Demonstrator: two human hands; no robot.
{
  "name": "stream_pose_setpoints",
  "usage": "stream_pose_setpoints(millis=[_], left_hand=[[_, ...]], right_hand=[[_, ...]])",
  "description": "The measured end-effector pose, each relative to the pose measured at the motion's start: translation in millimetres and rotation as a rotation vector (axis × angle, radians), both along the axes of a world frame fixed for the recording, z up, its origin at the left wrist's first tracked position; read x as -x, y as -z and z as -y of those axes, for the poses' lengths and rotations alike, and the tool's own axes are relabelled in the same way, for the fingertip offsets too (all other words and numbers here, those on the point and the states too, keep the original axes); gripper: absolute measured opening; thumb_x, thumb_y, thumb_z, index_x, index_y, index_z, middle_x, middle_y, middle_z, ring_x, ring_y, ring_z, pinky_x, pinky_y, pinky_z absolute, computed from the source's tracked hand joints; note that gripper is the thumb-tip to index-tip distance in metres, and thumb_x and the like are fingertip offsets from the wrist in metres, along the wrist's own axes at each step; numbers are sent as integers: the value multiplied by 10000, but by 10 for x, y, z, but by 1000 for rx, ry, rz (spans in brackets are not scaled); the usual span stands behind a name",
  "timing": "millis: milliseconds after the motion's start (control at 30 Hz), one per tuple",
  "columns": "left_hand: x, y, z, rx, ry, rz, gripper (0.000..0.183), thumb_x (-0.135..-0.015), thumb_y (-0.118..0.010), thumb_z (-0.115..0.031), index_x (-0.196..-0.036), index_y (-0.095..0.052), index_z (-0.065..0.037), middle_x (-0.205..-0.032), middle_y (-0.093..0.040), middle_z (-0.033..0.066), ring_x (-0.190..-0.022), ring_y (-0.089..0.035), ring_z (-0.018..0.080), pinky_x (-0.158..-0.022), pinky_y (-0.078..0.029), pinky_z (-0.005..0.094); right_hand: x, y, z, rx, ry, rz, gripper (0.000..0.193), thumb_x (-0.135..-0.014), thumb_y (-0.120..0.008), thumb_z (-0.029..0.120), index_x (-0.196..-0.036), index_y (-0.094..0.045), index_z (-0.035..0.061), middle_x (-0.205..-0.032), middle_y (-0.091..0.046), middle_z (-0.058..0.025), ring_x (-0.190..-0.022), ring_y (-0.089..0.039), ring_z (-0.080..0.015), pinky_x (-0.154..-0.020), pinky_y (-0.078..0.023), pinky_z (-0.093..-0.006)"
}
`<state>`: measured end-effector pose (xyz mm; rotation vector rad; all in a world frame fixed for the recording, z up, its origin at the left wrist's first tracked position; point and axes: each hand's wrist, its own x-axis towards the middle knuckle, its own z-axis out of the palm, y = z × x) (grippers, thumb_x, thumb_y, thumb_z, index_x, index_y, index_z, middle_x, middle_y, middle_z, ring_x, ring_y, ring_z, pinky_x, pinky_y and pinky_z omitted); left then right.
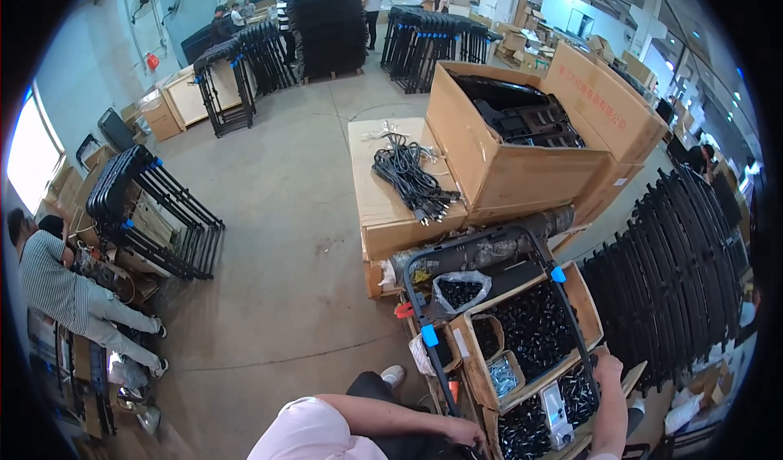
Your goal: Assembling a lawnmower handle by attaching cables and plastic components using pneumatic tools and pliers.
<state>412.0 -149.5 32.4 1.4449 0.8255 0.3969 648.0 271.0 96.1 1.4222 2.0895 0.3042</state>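
A black U-shaped tubular frame (413,285) with blue clips leans over a wooden parts box at the lower right. My right hand (607,367) is closed around its right tube, beside the box. My left hand (466,432) is at the lower end of the left tube, with fingers curled around it and partly hidden. Beneath the frame, the wooden box (589,305) holds many small black parts (534,329). Silver screws (503,374) fill a small carton inside it. A light-coloured device (556,415) lies among the black parts nearest me.
Black cables (408,174) lie on a carton (359,146) ahead, beside a large open carton (497,174) of black parts. Stacked black frames (669,272) stand at right, more frames (147,207) at left. A person (61,268) works at far left; others stand at the back.
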Motion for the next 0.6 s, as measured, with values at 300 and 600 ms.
stream_pose_setpoints(millis=[300,600], left_hand=[[-70,85,-63,-188,87,-123,397,-1007,-561,-437,-1250,-687,-149,-1153,-733,125,-1060,-701,354,-887,-542,464],[-58,114,-91,-124,-49,-133,582,-804,-807,-198,-1286,-509,-66,-1139,-695,197,-1071,-668,415,-877,-523,498]], right_hand=[[-127,-32,-17,-67,-45,-244,257,-852,-744,248,-1073,-792,126,-1083,-766,-159,-1043,-743,-343,-901,-605,-465],[-143,146,-21,-53,14,-167,233,-812,-759,201,-1029,-795,122,-1093,-765,-164,-1074,-735,-356,-945,-592,-452]])
